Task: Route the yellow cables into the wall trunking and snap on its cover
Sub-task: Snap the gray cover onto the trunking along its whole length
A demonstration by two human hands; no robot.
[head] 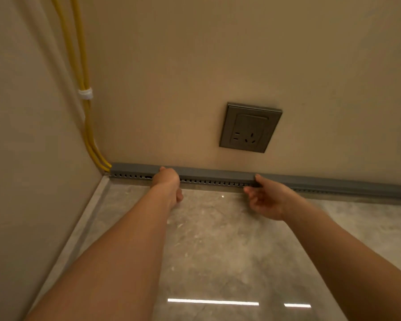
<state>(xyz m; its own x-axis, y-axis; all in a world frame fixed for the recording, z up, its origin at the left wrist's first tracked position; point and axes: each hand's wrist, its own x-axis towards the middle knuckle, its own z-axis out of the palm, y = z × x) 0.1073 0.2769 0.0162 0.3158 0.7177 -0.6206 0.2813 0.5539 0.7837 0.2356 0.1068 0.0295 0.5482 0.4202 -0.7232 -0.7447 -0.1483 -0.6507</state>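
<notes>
Two yellow cables (83, 72) run down the wall corner, bound by a white tie (85, 93), and enter the left end of the grey trunking (218, 181) along the wall's foot. A grey cover (213, 174) lies on top of the slotted trunking. My left hand (168, 184) presses on the cover left of the middle, fingers curled over it. My right hand (267, 196) has its thumb on the cover at a joint, and the other fingers hang loose below.
A grey wall socket (250, 127) sits above the trunking. The glossy grey tiled floor (218, 251) spreads below my arms. A side wall (33, 158) closes the left. More covered trunking (357, 186) continues to the right.
</notes>
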